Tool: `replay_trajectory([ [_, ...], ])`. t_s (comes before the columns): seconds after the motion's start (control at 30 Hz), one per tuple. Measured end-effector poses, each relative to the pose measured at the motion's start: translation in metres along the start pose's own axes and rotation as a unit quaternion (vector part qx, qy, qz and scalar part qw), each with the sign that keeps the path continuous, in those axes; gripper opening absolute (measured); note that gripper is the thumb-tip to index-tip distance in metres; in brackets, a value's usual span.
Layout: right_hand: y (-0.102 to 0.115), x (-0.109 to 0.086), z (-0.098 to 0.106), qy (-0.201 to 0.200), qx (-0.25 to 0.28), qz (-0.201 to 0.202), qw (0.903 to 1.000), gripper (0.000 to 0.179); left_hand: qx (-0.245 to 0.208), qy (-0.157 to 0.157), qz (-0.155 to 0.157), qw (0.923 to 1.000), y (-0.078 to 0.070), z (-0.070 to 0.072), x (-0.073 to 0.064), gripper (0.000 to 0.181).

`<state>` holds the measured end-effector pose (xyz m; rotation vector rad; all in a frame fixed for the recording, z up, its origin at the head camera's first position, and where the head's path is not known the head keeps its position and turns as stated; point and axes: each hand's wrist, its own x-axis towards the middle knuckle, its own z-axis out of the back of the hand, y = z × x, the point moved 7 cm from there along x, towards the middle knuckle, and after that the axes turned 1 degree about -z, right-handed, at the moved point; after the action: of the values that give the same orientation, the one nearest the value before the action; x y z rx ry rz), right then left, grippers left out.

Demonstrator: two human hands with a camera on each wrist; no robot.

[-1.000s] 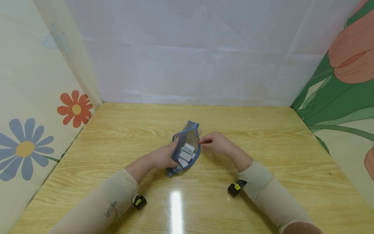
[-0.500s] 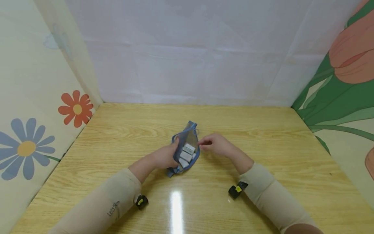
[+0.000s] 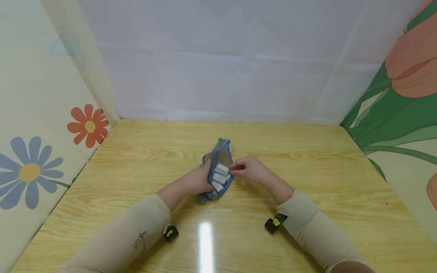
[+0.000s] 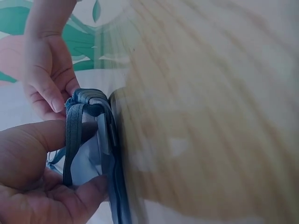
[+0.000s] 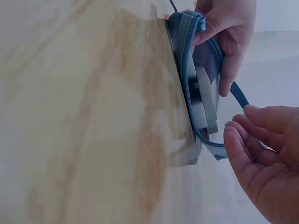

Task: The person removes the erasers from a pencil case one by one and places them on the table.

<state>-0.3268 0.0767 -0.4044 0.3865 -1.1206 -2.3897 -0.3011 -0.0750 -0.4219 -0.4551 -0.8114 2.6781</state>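
A blue-edged see-through zip pouch [image 3: 216,154] lies on the wooden table, its mouth spread wide. Several small white blocks [image 3: 220,178] show inside it, one with greenish print. My left hand [image 3: 196,181] grips the pouch's left side; in the left wrist view its thumb and fingers close about the blue zip edge [image 4: 73,140]. My right hand [image 3: 250,169] is at the opposite rim, its bent fingertips overlapping the opening beside the blocks. In the right wrist view, the right hand's fingers [image 5: 254,140] curve loosely at the pouch's end, with thumb and fingers apart.
The wooden table [image 3: 300,151] reaches back to a white sheet wall [image 3: 218,68]. Flower-patterned panels [image 3: 30,94] stand along both sides. A black wrist camera [image 3: 170,232] is strapped at each sleeve cuff.
My left hand has shifted slightly right, bringing the pouch and its blocks along. My right fingertips have moved a little left, from the rim to over the opening.
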Motion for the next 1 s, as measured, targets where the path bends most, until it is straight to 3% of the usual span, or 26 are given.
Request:
replay_trajectory([
  [0.33,-0.002,0.003,-0.006,-0.016,-0.003,-0.011,0.9998,0.015,0.011,-0.007,0.012,0.9998,-0.006,-0.001,0.004,0.112],
  [0.77,-0.010,0.005,-0.021,-0.010,0.066,-0.002,0.9978,0.017,0.017,-0.012,0.009,0.9997,-0.006,-0.001,0.003,0.112],
  [1.0,-0.012,0.008,-0.025,-0.016,0.073,0.014,0.9971,0.021,0.014,-0.006,0.009,0.9998,-0.007,-0.001,0.004,0.111],
])
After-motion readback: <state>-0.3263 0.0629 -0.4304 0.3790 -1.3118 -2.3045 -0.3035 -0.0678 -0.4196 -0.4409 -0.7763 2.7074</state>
